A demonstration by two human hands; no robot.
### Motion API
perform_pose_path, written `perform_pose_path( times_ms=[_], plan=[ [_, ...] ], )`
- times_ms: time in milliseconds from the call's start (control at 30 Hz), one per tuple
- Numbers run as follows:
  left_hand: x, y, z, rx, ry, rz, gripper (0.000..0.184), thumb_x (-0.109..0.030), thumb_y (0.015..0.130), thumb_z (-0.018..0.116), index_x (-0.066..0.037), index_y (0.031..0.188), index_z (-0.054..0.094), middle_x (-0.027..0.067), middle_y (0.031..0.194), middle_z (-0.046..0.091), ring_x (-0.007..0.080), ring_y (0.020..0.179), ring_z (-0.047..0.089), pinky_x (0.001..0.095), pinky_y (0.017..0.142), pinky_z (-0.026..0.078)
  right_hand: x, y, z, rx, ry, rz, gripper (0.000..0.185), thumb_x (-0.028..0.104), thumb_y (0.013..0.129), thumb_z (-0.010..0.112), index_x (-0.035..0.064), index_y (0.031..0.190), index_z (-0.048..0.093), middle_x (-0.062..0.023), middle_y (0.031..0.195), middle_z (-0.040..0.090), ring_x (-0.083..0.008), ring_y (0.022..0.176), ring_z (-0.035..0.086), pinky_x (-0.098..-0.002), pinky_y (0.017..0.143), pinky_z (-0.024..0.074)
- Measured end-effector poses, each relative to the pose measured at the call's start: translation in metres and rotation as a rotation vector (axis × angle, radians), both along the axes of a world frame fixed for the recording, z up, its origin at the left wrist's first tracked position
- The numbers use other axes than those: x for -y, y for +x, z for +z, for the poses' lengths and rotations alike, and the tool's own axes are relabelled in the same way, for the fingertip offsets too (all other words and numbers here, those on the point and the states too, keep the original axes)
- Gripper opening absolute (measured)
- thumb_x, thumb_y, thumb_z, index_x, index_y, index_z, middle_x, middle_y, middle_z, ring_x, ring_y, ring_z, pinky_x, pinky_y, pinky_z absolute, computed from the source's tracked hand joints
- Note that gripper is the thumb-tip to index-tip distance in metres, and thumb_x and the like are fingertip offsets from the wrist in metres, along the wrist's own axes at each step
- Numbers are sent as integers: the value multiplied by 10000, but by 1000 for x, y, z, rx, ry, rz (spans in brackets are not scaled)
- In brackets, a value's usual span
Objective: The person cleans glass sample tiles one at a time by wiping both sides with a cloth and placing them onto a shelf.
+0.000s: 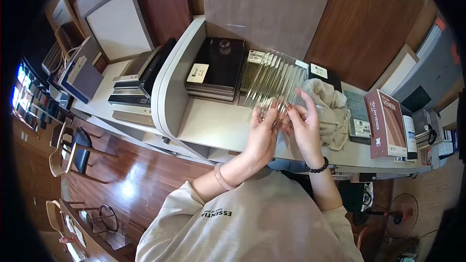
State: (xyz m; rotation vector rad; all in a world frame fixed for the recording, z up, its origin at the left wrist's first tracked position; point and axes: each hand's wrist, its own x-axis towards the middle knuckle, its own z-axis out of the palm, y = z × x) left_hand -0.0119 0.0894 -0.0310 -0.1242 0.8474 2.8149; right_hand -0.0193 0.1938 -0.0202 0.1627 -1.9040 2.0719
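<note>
Both hands hold one clear, ribbed panel above the white tabletop; the panel stands tilted at twelve o'clock from the hands. The left hand pinches the lower edge of it: the thumb is laid flat on the near side, and the fingers go behind, where the glassy ribs make them partly blurred. The right hand is half open. Its thumb presses at the lower right corner, close beside the left thumb, while its forefinger is raised near the right edge; I cannot tell exactly how the other fingers of this hand are placed.

At three o'clock, just beside the right hand, a crumpled beige cloth lies on the tabletop. Farther in the same direction there are a grey-green sample with a label, then a red-brown book with the word "VENEER", and a white bottle next to it. Between one and two o'clock, a black box with a white label is seen behind the cloth. At ten o'clock lies a stack of dark, shiny boards, and beyond it a white curved divider. At nine o'clock, well apart, a chair stands on the wooden floor. At four o'clock, lower down, is a fan.
</note>
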Motion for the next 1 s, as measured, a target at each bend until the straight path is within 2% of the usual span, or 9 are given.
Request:
perform_pose_path(
  times_ms=[167, 300, 400, 533, 700, 800, 833, 933, 1000],
  plan=[
    [13, -5, 4, 6, -46, -85, 422, -122, 984, 502, -29, 1377, 380, 119, 1334, 519, 168, 1148, 538, 292, 960, 421, -26, -34, 9, 247, -10, 163, 383, 111, 970, 536, 33, 1341, 486, -21, 758, 622, -36, 548, 519, -161, 463, 383],
    [47, 1, 9, 5, -319, -203, 469, -165, 994, 463, -18, 1424, 347, 134, 1406, 463, 228, 1251, 487, 342, 1030, 396, -32, -55, 8, 343, 59, 165, 405, 103, 965, 541, 30, 1357, 474, -2, 737, 610, -33, 537, 503, -159, 443, 369],
    [63, 2, -5, -239, -583, 17, 630, -117, 932, 552, 63, 1453, 245, 172, 1382, 471, 169, 1167, 528, 301, 1019, 392, -32, -63, 8, 370, 44, 225, 407, 109, 964, 547, 21, 1354, 477, 4, 727, 601, -30, 532, 494, -158, 432, 358],
    [63, 3, -15, -333, -780, 141, 693, -81, 901, 549, 79, 1467, 183, 218, 1403, 443, 177, 1227, 495, 297, 1045, 364, -22, -67, 6, 386, 50, 182, 417, 116, 963, 551, 11, 1359, 471, 6, 728, 597, -28, 532, 492, -155, 433, 356],
    [69, -3, -19, -430, -870, 66, 744, -25, 861, 502, 78, 1481, 103, 264, 1441, 384, 210, 1308, 427, 293, 1052, 347, -14, -68, 2, 399, 49, 127, 429, 131, 967, 554, 2, 1366, 461, 10, 700, 586, -28, 510, 481, -159, 424, 354],
    [66, -4, -3, -251, -672, -43, 784, 94, 810, 429, 51, 1497, 55, 188, 1560, 185, 209, 1416, 249, 279, 1128, 219, -14, -74, -7, 311, 209, 64, 453, 154, 970, 559, 6, 1383, 446, 13, 663, 574, -27, 482, 469, -168, 412, 358],
    [67, -6, -4, -247, -675, -46, 784, 94, 810, 429, 51, 1497, 55, 188, 1560, 185, 209, 1416, 249, 279, 1128, 219, -14, -74, -8, 316, 205, 64, 453, 154, 970, 559, 6, 1383, 446, 13, 663, 574, -27, 482, 469, -168, 412, 358],
    [71, -14, -6, -403, -857, -80, 816, 19, 803, 452, 94, 1471, -10, 350, 1492, 224, 265, 1410, 260, 279, 1107, 237, -13, -77, -12, 293, 386, 10, 473, 174, 973, 561, 4, 1395, 430, 15, 642, 564, -27, 462, 464, -183, 402, 366],
    [72, -18, -4, -390, -863, -106, 817, 17, 802, 452, 102, 1467, -13, 355, 1496, 200, 274, 1420, 235, 284, 1115, 223, -10, -74, -5, 310, 399, 9, 499, 169, 960, 583, -4, 1399, 420, 21, 635, 552, -22, 470, 457, -181, 413, 366]
  ],
)
